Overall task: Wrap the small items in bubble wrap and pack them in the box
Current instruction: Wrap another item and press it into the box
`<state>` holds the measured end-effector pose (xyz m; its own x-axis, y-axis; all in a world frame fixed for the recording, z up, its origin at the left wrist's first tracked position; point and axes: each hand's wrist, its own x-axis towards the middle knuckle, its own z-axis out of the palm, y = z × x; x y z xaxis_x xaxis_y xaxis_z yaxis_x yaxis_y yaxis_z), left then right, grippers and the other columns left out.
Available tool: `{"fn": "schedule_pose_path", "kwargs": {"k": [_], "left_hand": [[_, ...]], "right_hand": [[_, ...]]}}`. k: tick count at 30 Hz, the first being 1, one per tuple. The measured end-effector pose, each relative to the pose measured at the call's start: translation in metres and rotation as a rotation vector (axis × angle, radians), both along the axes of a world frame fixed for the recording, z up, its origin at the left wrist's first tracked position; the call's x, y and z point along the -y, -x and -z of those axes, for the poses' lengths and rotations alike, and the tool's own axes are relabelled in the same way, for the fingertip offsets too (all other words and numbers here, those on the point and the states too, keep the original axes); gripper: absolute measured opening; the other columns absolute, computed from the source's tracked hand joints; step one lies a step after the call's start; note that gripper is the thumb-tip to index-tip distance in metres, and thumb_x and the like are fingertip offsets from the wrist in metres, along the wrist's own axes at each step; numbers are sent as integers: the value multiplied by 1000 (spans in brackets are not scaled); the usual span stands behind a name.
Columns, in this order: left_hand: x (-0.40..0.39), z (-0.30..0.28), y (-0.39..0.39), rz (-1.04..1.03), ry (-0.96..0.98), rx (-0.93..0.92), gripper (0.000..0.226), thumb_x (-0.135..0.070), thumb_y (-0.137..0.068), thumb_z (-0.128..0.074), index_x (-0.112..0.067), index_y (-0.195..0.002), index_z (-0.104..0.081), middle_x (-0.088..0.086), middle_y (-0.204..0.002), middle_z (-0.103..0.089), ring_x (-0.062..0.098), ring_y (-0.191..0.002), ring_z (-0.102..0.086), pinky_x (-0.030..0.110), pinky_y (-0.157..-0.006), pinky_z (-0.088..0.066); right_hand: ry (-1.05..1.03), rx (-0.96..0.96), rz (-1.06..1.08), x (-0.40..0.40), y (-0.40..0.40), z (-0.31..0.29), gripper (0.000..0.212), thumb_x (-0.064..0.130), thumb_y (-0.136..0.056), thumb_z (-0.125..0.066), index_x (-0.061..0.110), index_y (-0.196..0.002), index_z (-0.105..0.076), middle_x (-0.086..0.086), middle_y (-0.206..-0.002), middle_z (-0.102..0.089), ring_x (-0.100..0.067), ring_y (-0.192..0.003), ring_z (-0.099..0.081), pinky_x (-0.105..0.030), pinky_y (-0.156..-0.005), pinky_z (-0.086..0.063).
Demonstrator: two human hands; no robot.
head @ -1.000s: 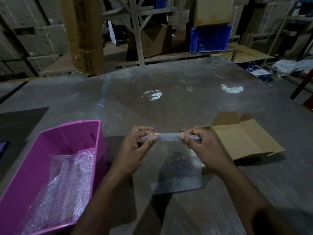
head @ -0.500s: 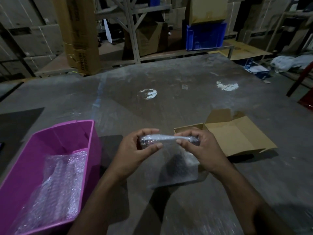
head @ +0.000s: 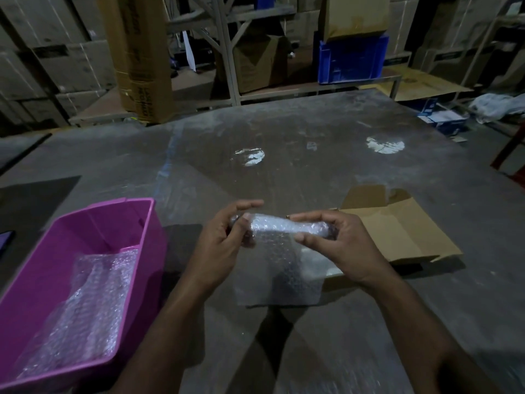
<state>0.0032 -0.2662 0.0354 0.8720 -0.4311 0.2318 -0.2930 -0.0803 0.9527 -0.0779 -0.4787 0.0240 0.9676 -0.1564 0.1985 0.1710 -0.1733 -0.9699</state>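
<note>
Both hands' grip pinches roll ends: left hand, right hand on bubble-wrapped item, held above tabletop. Advice: roll tight, tuck hanging tail, then cardboard box.

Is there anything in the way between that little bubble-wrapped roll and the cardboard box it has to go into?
Nothing visible blocks it. The bubble-wrapped roll is held in the air by the left hand and right hand, right beside the open cardboard box. Only its own loose tail of bubble wrap hangs below.
</note>
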Motion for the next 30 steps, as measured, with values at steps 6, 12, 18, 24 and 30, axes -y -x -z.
{"fn": "schedule_pose_path", "kwargs": {"k": [6, 12, 18, 24, 30], "left_hand": [[12, 0, 3, 67, -10, -93, 28, -25, -80, -85, -20, -106, -76, 12, -98, -76, 16, -83, -67, 32, -76, -55], [24, 4, -1, -105, -97, 124, 14, -37, -82, -76, -24, -87, -74, -2, -104, -65, 9, -94, -66, 23, -78, -53], [40, 1, 4, -156, -28, 77, 35, -25, -97, -65, -33, -130, -56, 0, -75, -69, 15, -73, -71, 32, -74, -61], [50, -1, 9, -96, -17, 28, 23, -15, -103, -55, -26, -111, -74, -13, -72, -64, 3, -66, -56, 32, -69, -58], [53, 2, 12, -37, -59, -4, 20, -25, -81, -82, -18, -99, -78, -6, -90, -72, 7, -78, -63, 21, -70, -49]], "right_hand": [[87, 46, 70, 18, -5, 1, 10, 18, -82, -81, 23, -90, -77, -3, -96, -68, -6, -82, -67, -15, -70, -50], [130, 32, 23, 37, -8, 1, 9, 30, -93, -69, 25, -97, -76, 8, -86, -67, -5, -79, -64, -22, -73, -48], [69, 35, -40, 44, -8, -5, 24, 28, -101, -57, 31, -120, -72, 23, -95, -71, 3, -72, -62, -22, -69, -55], [71, 18, -93, 51, -8, -5, 24, 23, -80, -82, 25, -104, -79, -7, -103, -65, -11, -90, -70, -19, -77, -55], [194, 59, -23, 66, -14, -1, 17, 33, -91, -69, 17, -91, -76, 0, -93, -56, -6, -79, -58, -18, -71, -44]]}}
